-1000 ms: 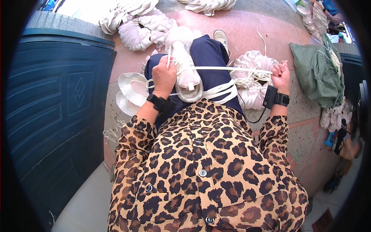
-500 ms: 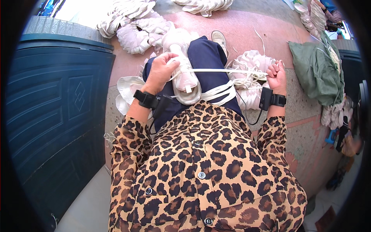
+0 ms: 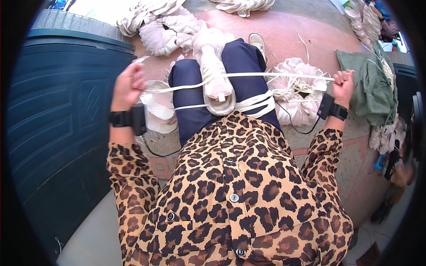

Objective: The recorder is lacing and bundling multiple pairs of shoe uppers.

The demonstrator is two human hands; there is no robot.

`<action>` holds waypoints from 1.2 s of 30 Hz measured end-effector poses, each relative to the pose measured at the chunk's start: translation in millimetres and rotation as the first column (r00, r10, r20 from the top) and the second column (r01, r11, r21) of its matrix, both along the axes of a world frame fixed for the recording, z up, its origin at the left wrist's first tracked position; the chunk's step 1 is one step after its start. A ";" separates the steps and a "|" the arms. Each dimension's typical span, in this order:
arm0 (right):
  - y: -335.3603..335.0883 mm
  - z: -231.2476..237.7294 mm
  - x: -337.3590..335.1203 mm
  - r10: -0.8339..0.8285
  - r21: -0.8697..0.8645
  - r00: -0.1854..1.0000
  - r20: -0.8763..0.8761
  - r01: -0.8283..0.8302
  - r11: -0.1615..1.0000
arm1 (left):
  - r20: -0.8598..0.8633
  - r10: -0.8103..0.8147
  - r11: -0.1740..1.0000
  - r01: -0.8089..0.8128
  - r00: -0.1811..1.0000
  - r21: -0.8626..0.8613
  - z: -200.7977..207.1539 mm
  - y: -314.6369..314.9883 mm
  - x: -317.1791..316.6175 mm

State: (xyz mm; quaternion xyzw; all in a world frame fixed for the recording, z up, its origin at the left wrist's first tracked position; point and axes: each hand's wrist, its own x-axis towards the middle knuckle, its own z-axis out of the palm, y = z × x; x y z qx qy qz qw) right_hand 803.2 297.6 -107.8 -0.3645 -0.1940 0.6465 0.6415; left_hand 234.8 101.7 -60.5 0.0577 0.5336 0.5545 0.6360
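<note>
A pale pink and white sneaker (image 3: 209,57) rests between my thighs, toe pointing away and heel opening towards me. A flat white shoelace (image 3: 284,75) runs through its upper eyelets and stretches out to both sides. Far out on the left, my left hand (image 3: 128,85) is closed around one end, slightly blurred. On the right, my right hand (image 3: 343,87) grips the other end in a fist. Several loose white laces (image 3: 256,105) lie over my right thigh, and one strand crosses my left thigh.
Bundles of pale shoe uppers lie on the floor: a ring-shaped one (image 3: 298,84) at right, another heap (image 3: 166,33) ahead left. White shoe pieces (image 3: 157,108) sit beside my left leg. A dark blue panelled door (image 3: 71,97) stands left, a green sack (image 3: 370,88) right.
My left hand has moved from beside the sneaker out to the left, drawing its lace end along. My right hand has shifted a little further right. The lace now spans both sides.
</note>
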 end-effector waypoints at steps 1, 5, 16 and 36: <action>-2.7 -3.0 -14.6 -0.034 -0.031 0.985 0.167 0.040 0.999 | 0.034 0.054 0.998 -0.055 0.998 0.029 7.7 -9.1 -22.0; -21.4 -11.5 -100.3 0.299 -0.199 0.752 0.587 -0.224 0.954 | 0.064 0.217 0.960 -0.225 0.974 0.166 20.5 -54.9 -78.0; -67.9 -19.5 -276.5 0.050 -0.058 -0.045 0.998 -0.957 0.285 | -0.239 0.409 0.912 -0.403 0.881 0.074 2.7 -64.6 -47.1; -68.4 -30.9 -262.0 0.323 0.009 0.230 0.918 -0.826 0.564 | -0.899 -0.429 0.780 0.537 0.084 -0.322 -55.1 72.5 163.3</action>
